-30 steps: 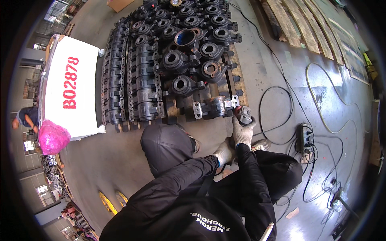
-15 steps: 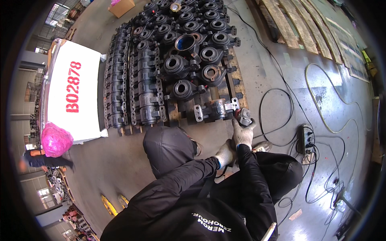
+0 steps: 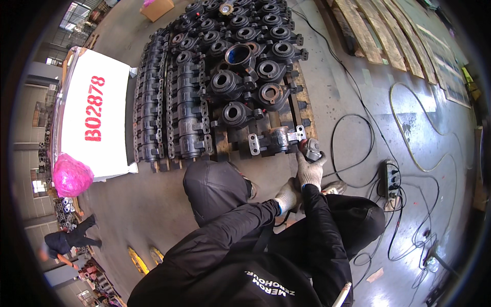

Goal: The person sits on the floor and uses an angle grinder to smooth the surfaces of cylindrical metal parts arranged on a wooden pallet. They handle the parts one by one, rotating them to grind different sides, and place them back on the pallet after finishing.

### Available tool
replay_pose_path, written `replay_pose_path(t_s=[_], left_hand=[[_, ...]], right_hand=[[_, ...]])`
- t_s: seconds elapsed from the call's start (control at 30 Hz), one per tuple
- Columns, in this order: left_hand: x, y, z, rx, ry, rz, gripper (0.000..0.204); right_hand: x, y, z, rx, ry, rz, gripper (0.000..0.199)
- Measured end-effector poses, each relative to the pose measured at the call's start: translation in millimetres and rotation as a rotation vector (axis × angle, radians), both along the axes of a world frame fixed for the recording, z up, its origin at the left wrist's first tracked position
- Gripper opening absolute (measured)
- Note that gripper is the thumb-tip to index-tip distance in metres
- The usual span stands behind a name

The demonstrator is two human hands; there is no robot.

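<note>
My right hand (image 3: 310, 171), in a pale knit glove, is closed around the front of an angle grinder (image 3: 311, 149). Close behind it, my gloved left hand (image 3: 288, 196) is wrapped round the tool's rear body, which is mostly hidden by the hands and sleeves. The grinder's head is at the right end of a dark metal casting (image 3: 279, 139) with a drilled flange plate at each end. Whether the disc touches the flange cannot be made out. This casting lies at the near edge of a wooden pallet.
Many dark ring-ended castings (image 3: 223, 82) crowd the pallet (image 3: 302, 97). A white crate (image 3: 110, 117) with a pink wrapped bundle (image 3: 73, 175) stands left. Cables loop around a power strip (image 3: 392, 179) at right. Empty pallets (image 3: 368, 30) lie far right. A person (image 3: 71, 238) walks at the left.
The person at the left has walked from beside the pink bundle to lower in the picture. My hands and the grinder have hardly moved; the view has shifted slightly.
</note>
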State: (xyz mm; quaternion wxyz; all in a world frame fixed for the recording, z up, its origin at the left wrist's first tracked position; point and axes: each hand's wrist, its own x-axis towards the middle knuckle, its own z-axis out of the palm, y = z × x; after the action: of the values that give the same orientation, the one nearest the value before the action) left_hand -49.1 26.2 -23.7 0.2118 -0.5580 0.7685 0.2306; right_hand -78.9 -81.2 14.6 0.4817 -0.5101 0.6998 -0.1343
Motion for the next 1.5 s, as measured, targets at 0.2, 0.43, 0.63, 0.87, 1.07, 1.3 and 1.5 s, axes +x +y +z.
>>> replay_pose_path(t_s=[0.2,0.43,0.63,0.87,1.07,1.3,1.5], left_hand=[[-5,5,-28,-0.012,0.043,0.117,0.052],[-4,-2,-9,0.036,0.054,0.004,0.038],[-5,1,-24,0.011,0.156,0.121,0.042],[-8,0,-56,0.104,0.504,0.6,0.039],[-10,2,-51,-0.053,0.444,0.361,0.037],[-5,-6,-12,0.017,0.296,0.184,0.037],[-12,4,-33,0.068,0.3,0.353,0.033]], right_hand=[[3,1,7,0.033,0.025,0.026,0.094],[-11,3,-14,-0.066,-0.02,-0.024,0.095],[-8,2,-7,-0.027,-0.001,-0.009,0.094],[-18,0,-14,-0.011,-0.001,-0.139,0.094],[-15,-3,-14,-0.024,-0.031,-0.07,0.092],[-17,-3,-12,-0.011,-0.025,-0.095,0.09],[-13,4,-12,0.024,0.066,-0.013,0.092]])
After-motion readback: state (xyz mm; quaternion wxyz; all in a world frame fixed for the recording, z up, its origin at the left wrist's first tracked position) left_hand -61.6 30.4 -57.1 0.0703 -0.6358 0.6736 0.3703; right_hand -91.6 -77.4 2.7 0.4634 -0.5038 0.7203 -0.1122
